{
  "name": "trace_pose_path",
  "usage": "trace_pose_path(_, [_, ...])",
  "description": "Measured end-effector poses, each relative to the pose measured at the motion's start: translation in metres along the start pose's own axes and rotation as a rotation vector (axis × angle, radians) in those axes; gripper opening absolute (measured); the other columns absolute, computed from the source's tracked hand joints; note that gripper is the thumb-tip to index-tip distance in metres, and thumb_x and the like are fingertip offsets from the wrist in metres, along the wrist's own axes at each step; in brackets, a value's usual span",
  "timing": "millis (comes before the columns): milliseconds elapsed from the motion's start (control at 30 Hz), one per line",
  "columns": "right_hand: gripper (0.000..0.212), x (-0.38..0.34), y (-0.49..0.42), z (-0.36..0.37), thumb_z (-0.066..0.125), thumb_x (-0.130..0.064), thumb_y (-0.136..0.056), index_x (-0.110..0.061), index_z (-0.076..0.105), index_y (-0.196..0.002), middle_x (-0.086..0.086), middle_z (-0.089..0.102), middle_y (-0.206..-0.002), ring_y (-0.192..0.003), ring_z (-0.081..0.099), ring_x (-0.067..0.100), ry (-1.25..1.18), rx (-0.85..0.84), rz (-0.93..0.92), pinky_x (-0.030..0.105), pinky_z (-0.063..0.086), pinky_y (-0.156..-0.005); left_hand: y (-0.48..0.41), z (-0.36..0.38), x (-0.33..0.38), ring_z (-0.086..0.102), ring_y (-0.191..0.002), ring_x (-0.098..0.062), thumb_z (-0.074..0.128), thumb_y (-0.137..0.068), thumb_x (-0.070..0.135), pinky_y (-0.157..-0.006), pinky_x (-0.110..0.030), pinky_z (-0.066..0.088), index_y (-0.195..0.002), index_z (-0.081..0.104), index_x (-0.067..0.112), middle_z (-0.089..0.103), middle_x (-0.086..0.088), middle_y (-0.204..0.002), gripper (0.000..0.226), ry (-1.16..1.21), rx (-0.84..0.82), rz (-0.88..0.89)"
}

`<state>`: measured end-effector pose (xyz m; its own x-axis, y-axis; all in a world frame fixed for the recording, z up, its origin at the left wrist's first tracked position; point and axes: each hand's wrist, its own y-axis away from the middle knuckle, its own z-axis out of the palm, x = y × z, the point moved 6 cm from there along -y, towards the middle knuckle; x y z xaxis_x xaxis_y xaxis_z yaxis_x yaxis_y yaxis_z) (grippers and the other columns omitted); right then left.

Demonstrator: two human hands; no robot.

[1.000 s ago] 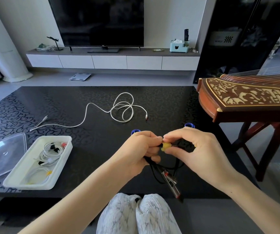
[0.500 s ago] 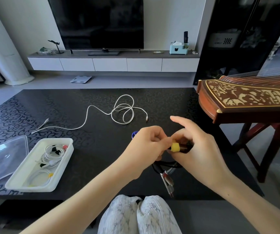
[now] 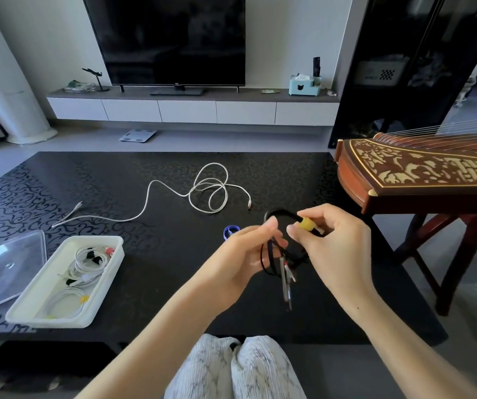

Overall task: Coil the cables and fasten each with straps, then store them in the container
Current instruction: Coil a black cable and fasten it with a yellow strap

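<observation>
The left hand (image 3: 249, 249) is pinching the seemingly light, floppy black cable (image 3: 282, 212) by its gathered loops while the right hand (image 3: 335, 243) is gripping its yellow strap (image 3: 306, 223)

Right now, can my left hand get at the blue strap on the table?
Probably, yes: the blue strap lies on the table just beyond the left hand with nothing between, though that hand is gripping the black cable.

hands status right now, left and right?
Left hand: closed, holding the black cable by its loops.
Right hand: closed, pinching the yellow piece on that cable.
</observation>
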<state>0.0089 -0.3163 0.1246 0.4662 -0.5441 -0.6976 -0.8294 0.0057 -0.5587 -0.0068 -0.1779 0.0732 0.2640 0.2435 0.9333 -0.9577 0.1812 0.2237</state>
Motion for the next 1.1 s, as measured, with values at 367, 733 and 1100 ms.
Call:
trace_pose_path(367, [0.025,0.030,0.021,0.025,0.075,-0.031,-0.077,-0.021,0.053,-0.077,-0.012,0.055,-0.066,-0.063,0.054,0.003,0.026,-0.089,0.176,0.020,0.040,-0.057,-0.006,-0.006,-0.019,0.066,-0.081,-0.021,0.051,-0.094,0.010,-0.094,-0.039,0.046,-0.068,0.068,0.012,0.071,-0.009,-0.081,0.031,0.263,0.213,0.051])
trace_pose_path(733, [0.023,0.030,0.022,0.040,0.063,-0.023,-0.089,-0.022,0.063,-0.111,0.003,0.071,-0.091,-0.085,0.068,0.010,-0.439,-0.682,0.412,0.018,0.053,-0.072,-0.006,0.000,-0.018,0.052,-0.062,-0.010,0.060,-0.087,0.023,-0.060,-0.025,0.043,-0.100,0.049,0.017,0.064,0.001,-0.076,0.018,-0.725,0.088,0.074])
trace_pose_path(1100, [0.025,0.030,0.021,0.042,0.040,-0.021,-0.101,-0.018,0.063,-0.090,-0.024,0.057,-0.057,-0.058,0.054,-0.005,-0.278,-0.366,0.225,0.012,0.041,-0.056,0.001,0.003,-0.028,0.062,-0.072,-0.023,0.048,-0.097,0.024,-0.080,-0.037,0.053,-0.123,0.053,0.002,0.062,-0.011,-0.070,0.035,0.105,-0.044,-0.065])
